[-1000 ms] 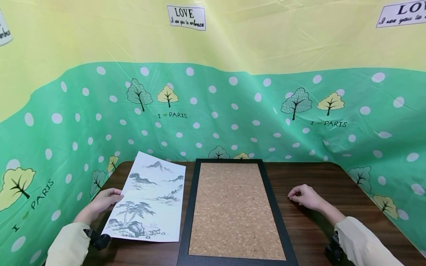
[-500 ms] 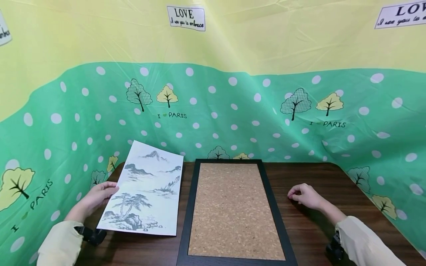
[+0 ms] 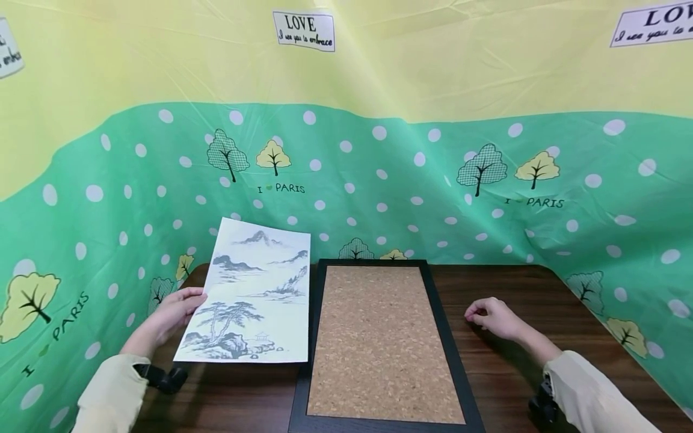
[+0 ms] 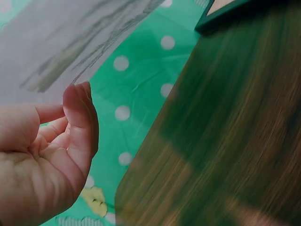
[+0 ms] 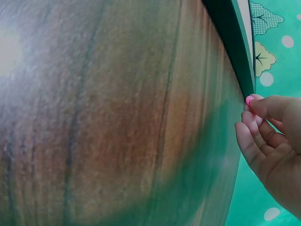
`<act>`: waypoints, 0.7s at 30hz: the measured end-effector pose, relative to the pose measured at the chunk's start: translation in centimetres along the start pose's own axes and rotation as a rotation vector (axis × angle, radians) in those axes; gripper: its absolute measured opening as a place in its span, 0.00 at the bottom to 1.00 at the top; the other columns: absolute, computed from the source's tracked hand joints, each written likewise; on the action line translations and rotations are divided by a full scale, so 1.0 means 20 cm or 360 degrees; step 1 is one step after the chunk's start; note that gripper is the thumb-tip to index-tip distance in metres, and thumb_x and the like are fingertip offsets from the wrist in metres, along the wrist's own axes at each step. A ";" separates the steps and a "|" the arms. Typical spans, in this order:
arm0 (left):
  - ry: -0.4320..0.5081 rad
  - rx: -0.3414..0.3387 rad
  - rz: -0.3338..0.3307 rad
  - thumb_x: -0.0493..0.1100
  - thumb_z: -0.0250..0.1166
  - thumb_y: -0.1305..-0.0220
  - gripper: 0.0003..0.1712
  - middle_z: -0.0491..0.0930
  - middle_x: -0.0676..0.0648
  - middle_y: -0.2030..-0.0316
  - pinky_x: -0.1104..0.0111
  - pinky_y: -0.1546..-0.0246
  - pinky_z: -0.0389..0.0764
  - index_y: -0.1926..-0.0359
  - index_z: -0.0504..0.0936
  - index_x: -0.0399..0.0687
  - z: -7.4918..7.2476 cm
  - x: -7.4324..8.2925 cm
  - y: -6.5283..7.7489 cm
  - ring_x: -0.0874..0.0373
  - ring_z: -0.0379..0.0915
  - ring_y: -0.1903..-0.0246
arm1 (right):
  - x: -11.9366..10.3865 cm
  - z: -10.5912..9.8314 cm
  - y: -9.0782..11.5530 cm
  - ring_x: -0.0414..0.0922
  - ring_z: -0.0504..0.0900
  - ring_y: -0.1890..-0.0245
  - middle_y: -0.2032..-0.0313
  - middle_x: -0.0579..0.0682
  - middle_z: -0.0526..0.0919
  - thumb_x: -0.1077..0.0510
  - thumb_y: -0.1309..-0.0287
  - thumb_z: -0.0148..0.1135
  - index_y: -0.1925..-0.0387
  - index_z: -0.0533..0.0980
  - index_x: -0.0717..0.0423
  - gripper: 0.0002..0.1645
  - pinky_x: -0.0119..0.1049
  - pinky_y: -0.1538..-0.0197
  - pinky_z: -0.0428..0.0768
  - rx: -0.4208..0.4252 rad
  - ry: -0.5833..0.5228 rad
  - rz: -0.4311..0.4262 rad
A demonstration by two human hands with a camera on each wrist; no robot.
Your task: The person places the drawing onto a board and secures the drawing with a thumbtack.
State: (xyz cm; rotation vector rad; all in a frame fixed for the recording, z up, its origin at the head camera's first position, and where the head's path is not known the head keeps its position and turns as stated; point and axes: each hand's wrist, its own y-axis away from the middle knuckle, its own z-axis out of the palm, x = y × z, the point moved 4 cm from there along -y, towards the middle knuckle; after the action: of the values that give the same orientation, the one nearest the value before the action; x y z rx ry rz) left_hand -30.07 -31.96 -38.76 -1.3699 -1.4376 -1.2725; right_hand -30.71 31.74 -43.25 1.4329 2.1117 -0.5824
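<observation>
My left hand (image 3: pixel 175 313) pinches the left edge of a white sheet of paper (image 3: pixel 260 282) printed with a grey ink landscape of mountains and pines. The sheet is raised off the table, and its lower right corner overlaps the board's frame in the head view. A corkboard (image 3: pixel 379 343) with a black frame lies on the table, centred in front of me. To its right, my right hand (image 3: pixel 498 319) hovers over the wood. Thumb and fingertips there pinch a small pink thing (image 5: pixel 249 100), mostly hidden by the fingers, so I cannot tell its kind.
Dark brown wood makes up the table (image 3: pixel 520 288), with rounded far corners. A green and yellow printed curtain (image 3: pixel 346 180) hangs close behind it and around both sides. Each wrist carries a black camera (image 3: pixel 170 380) on a strap.
The sheet has risen and, after a slight shift left, moved right toward the corkboard along with my left hand. My right hand has barely moved.
</observation>
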 end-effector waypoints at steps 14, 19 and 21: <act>0.0073 -0.0061 -0.0086 0.40 0.53 0.34 0.23 0.78 0.50 0.68 0.68 0.71 0.78 0.45 0.62 0.28 0.34 0.04 -0.11 0.61 0.77 0.71 | -0.04 -0.01 0.00 0.41 0.74 0.72 0.69 0.52 0.80 0.69 0.44 0.54 0.67 0.78 0.65 0.06 0.32 0.73 0.76 0.0018 -0.0002 0.0019; 0.0083 -0.0105 -0.0059 0.39 0.52 0.34 0.22 0.78 0.47 0.67 0.67 0.70 0.78 0.46 0.63 0.27 0.48 0.05 -0.13 0.60 0.76 0.71 | -0.05 -0.02 0.00 0.42 0.74 0.72 0.69 0.53 0.80 0.69 0.45 0.54 0.67 0.78 0.66 0.06 0.32 0.73 0.76 0.0025 0.0010 0.0023; 0.0090 -0.0134 -0.0018 0.38 0.52 0.34 0.21 0.77 0.47 0.67 0.68 0.70 0.78 0.47 0.63 0.26 0.54 0.04 -0.13 0.60 0.76 0.70 | -0.05 -0.02 0.00 0.41 0.73 0.73 0.70 0.52 0.80 0.69 0.45 0.55 0.67 0.78 0.66 0.06 0.32 0.73 0.76 0.0028 0.0020 0.0030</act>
State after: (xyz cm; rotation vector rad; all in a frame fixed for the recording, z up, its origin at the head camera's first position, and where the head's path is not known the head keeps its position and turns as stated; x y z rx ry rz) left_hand -31.70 -21.09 -40.71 -1.3716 -1.3689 -1.3815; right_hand -30.42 31.33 -42.41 1.4680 2.1052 -0.5878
